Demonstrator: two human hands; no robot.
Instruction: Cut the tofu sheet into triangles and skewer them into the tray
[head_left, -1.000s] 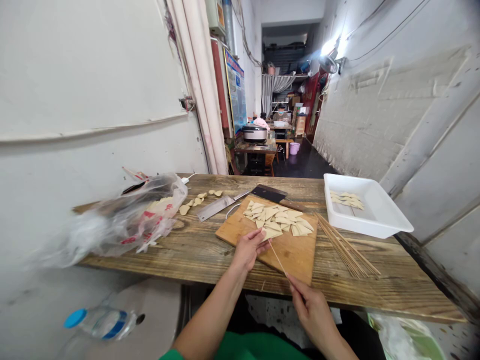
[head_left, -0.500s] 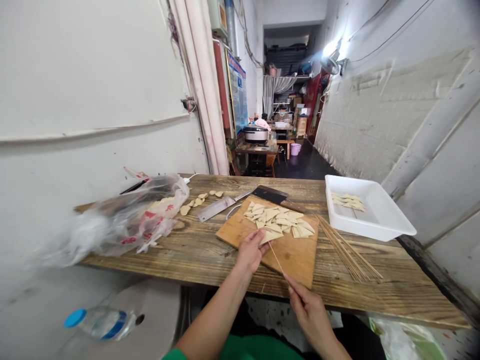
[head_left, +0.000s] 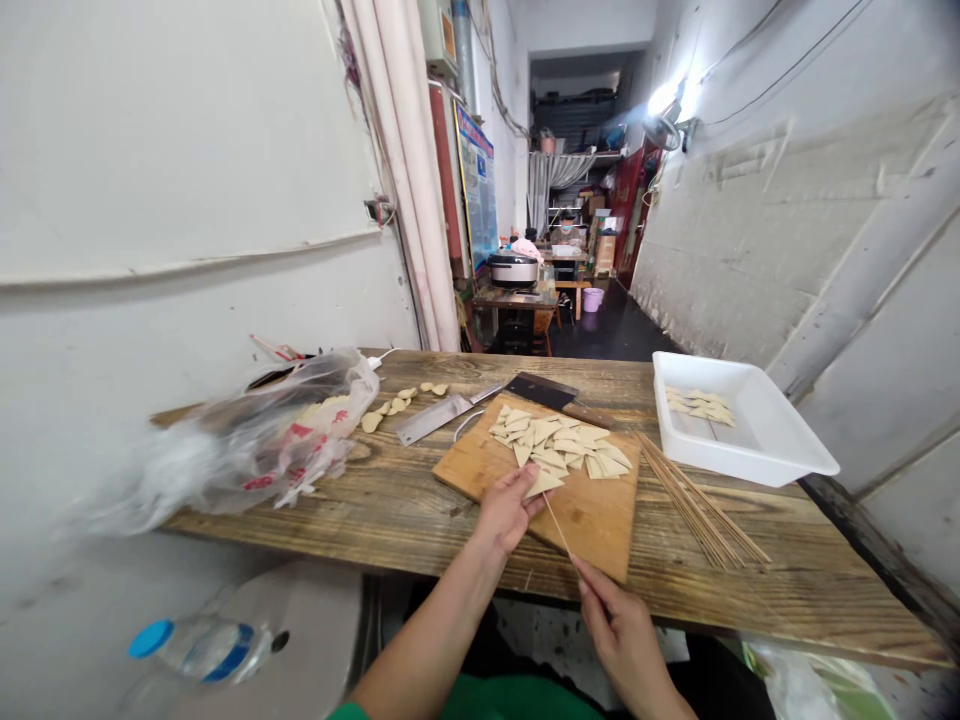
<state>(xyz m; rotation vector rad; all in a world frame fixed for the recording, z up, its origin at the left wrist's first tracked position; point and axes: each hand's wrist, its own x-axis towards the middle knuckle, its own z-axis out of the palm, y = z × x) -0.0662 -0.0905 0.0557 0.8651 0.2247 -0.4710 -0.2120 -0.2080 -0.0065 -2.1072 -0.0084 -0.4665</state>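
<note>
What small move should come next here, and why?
Probably push the skewer forward into the triangular piece: the right hand pinches its near end, its tip is at the piece, which the left hand holds on the cutting board.

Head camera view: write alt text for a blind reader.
The left hand holds a pale triangular food slice on a wooden cutting board while the right hand holds a thin bamboo skewer pointed at it. More slices are piled behind; loose skewers and a white plastic tray lie to the right.

left hand forward, pinch grip; right hand nearer body, pinch grip
</note>
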